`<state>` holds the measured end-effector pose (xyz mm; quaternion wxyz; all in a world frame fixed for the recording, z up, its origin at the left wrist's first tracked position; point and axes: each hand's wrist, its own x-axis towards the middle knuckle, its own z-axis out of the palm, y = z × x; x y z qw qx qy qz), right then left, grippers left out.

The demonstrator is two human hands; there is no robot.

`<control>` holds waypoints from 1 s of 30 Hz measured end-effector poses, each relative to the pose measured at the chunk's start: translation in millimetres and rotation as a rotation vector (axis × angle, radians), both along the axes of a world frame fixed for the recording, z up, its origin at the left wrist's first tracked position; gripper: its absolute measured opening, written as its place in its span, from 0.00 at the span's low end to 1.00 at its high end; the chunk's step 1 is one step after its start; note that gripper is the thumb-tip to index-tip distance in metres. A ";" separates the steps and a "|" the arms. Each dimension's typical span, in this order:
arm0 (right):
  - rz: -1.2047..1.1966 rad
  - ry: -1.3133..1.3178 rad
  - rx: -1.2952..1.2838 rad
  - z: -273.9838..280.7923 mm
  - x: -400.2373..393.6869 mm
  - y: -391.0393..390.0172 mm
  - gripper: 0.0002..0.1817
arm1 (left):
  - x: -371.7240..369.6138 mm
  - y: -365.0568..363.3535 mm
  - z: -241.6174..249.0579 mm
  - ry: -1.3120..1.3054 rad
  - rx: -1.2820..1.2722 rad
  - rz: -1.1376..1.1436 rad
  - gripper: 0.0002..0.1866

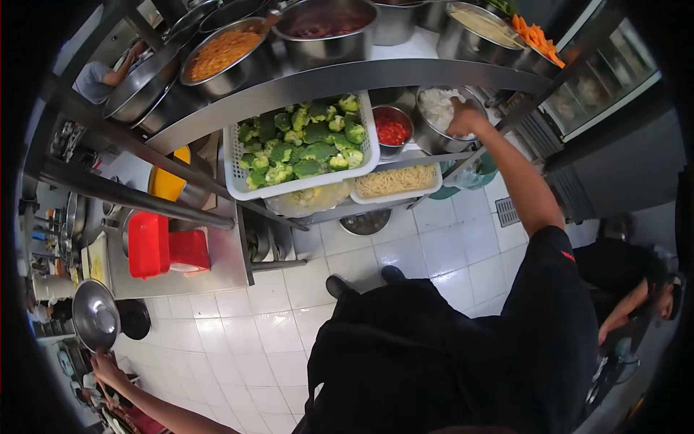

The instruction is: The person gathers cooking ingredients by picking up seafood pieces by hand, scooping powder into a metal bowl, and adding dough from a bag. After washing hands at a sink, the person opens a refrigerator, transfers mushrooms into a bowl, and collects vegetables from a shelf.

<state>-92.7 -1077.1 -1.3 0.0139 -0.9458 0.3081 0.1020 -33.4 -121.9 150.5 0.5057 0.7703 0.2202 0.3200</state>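
Observation:
My left hand (108, 367), low on the left, is closed on the near edge of a shiny metal bowl (96, 316), held out over the floor. Nothing shows inside the bowl. On the right, my right hand (465, 118) reaches into a metal pot (436, 142) of white chopped pieces (438, 105), perhaps onion. Its fingers curl down among the pieces, and their tips are partly hidden. Beside that pot stands a smaller metal pot of chopped red pieces (392, 131). A white basket (238, 181) of broccoli florets (307, 141) is further left.
Noodles (397, 182) fill a white tray below. The upper shelf edge (347, 76) crosses above my right hand, with several filled pots behind it. Red containers (150, 244) stand on the left counter (224, 271). Another person (629, 278) is at the right; a metal post (130, 192) crosses the left.

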 end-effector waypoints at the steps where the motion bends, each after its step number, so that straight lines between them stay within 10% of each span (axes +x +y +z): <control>1: 0.017 -0.028 0.004 0.2 -4.3 7.5 0.40 | -33.1 -27.2 4.9 -0.007 0.011 0.009 0.10; 6: 0.082 -0.206 0.039 6.8 -0.7 -17.6 0.28 | -139.1 -151.5 -1.3 0.054 -0.016 -0.094 0.11; 14: 0.205 -0.103 -0.063 -4.7 16.2 6.6 0.46 | -170.4 -388.1 -54.4 0.412 -0.167 -0.510 0.03; 17: 0.287 -0.119 0.120 -7.2 29.0 -12.3 0.31 | -165.5 -470.0 -88.9 0.468 -0.266 -0.645 0.04; 19: 0.339 -0.188 0.108 -9.3 31.3 -20.6 0.20 | -165.4 -510.3 -115.1 0.478 -0.335 -0.743 0.05; 30: 0.375 -0.312 -0.050 -24.5 -6.5 -22.0 0.26 | -165.1 -645.2 -180.6 0.449 -0.648 -0.964 0.11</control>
